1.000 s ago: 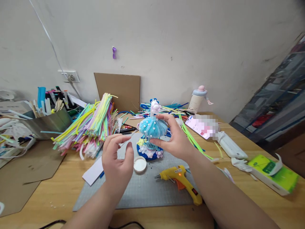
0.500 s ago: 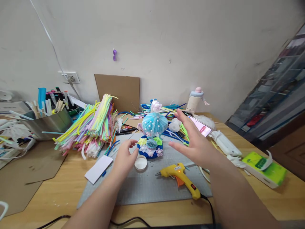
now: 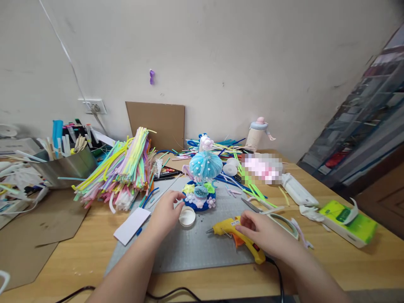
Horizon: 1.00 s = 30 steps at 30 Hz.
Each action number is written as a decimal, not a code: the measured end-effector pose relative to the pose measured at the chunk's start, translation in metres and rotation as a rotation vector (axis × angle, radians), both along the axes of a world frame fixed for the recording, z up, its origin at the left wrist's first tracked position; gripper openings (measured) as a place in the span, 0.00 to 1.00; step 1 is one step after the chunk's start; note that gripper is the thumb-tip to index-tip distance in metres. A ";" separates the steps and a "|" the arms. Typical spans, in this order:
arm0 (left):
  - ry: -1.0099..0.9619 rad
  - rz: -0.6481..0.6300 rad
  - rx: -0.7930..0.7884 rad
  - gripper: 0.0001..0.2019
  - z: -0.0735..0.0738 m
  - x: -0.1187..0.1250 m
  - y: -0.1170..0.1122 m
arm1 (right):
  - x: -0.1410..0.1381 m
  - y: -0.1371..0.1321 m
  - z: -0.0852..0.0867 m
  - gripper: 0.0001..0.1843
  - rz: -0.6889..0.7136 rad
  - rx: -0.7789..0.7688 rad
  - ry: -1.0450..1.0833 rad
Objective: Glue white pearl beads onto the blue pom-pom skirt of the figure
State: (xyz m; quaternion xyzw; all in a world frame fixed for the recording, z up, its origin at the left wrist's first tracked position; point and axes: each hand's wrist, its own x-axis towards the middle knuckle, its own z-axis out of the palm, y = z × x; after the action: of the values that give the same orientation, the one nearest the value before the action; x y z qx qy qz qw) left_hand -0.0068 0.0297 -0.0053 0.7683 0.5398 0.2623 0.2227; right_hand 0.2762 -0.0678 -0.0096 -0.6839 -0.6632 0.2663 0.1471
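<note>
A: What has just changed?

B: The right hand [image 3: 263,233] has left the beaded blue dome [image 3: 206,164] of the pipe-cleaner ornament [image 3: 203,172] and come down over the yellow glue gun [image 3: 223,226]; the left hand [image 3: 166,210] has dropped beside the ornament's dark blue base [image 3: 208,207].

A: Meaning what for the work?

B: I'd judge that attention has passed from dome to gun; the ornament stands upright on the grey cutting mat [image 3: 176,252] with no hand on its dome, so it seems steady; the shallow white dish [image 3: 187,225] sits just in front of it, near the left fingertips.

A: And the hands themselves?

B: The right is loosely curled over the gun; whether it grips or merely hovers, I can't tell; the left is bent, nothing seen in it, though I can't tell whether it touches the base.

A: Anything hard to make out?

B: The right hand covers part of the gun and some of the scissors [image 3: 251,205]; a pixelated patch [image 3: 261,168] hides what lies farther back; both forearms run out of view, as does the black cord [image 3: 279,273].
</note>
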 end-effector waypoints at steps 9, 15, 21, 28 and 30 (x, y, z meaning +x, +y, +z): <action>0.095 -0.173 -0.054 0.11 0.008 -0.005 -0.006 | 0.003 -0.009 -0.017 0.17 0.010 0.004 -0.089; 0.136 -0.237 -0.075 0.11 0.015 -0.001 -0.012 | -0.002 -0.012 -0.019 0.17 0.019 0.059 -0.111; 0.203 -0.185 -0.161 0.26 0.003 -0.004 -0.012 | -0.003 -0.013 -0.022 0.17 0.027 0.089 -0.134; 0.186 -0.261 -0.206 0.24 0.006 -0.004 -0.012 | -0.006 -0.015 -0.021 0.17 0.005 0.086 -0.159; 0.183 -0.303 -0.225 0.24 0.009 -0.007 -0.011 | -0.006 -0.014 -0.021 0.17 0.004 0.082 -0.160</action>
State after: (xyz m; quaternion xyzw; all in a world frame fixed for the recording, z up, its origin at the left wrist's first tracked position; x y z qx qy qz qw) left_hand -0.0134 0.0182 0.0036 0.8314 0.4622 0.0931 0.2942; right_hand 0.2705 -0.0821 -0.0304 -0.6950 -0.6845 0.1837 0.1209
